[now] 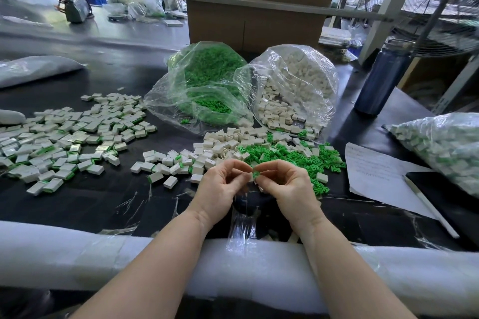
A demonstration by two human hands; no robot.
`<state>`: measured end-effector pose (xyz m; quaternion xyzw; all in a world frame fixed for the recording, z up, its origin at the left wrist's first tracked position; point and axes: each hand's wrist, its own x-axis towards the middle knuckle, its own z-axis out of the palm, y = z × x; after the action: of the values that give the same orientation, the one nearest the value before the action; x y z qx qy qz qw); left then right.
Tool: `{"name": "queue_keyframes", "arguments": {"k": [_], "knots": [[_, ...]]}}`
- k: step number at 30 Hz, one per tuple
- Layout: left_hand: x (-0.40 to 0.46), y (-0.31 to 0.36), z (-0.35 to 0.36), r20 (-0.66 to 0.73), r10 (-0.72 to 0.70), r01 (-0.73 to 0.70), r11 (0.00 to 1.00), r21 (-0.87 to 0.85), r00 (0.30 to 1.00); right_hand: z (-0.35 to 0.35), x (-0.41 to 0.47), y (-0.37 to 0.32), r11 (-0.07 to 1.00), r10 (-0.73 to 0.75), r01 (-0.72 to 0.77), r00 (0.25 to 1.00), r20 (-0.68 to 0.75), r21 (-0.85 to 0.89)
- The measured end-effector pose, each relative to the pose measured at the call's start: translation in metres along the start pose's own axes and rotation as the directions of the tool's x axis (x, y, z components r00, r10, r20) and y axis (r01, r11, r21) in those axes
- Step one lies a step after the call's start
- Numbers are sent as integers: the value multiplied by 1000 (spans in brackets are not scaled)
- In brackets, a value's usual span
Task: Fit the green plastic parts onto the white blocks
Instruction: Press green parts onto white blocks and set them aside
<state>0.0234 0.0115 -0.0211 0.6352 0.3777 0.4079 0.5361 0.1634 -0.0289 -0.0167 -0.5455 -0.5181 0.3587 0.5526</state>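
My left hand (222, 184) and my right hand (285, 184) meet above the black table, fingertips together. Between them sits a small white block with a green part (256, 175); my right hand pinches the green part, and my left fingers curl round the block, mostly hiding it. Just beyond my hands lie loose white blocks (220, 149) and a scatter of green parts (293, 156). A wide spread of white blocks with green edges (67, 134) covers the left of the table.
Two open clear bags stand behind the piles: green parts (207, 85) and white blocks (293, 88). A dark bottle (381, 80), a paper sheet (375, 171) with a pen, and another filled bag (445, 147) sit at the right. White foam padding (103, 254) lines the near edge.
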Motion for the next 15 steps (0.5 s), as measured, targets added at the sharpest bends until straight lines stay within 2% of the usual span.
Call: {"name": "queue_keyframes", "arguments": {"k": [6, 15], "knots": [[0, -1, 2, 14, 25, -26, 995, 96, 1000, -1, 0, 2, 1000, 19, -19, 999, -47, -6], [0, 0, 2, -11, -25, 26, 995, 99, 1000, 4, 0, 1, 995, 54, -57, 998, -33, -84]]}}
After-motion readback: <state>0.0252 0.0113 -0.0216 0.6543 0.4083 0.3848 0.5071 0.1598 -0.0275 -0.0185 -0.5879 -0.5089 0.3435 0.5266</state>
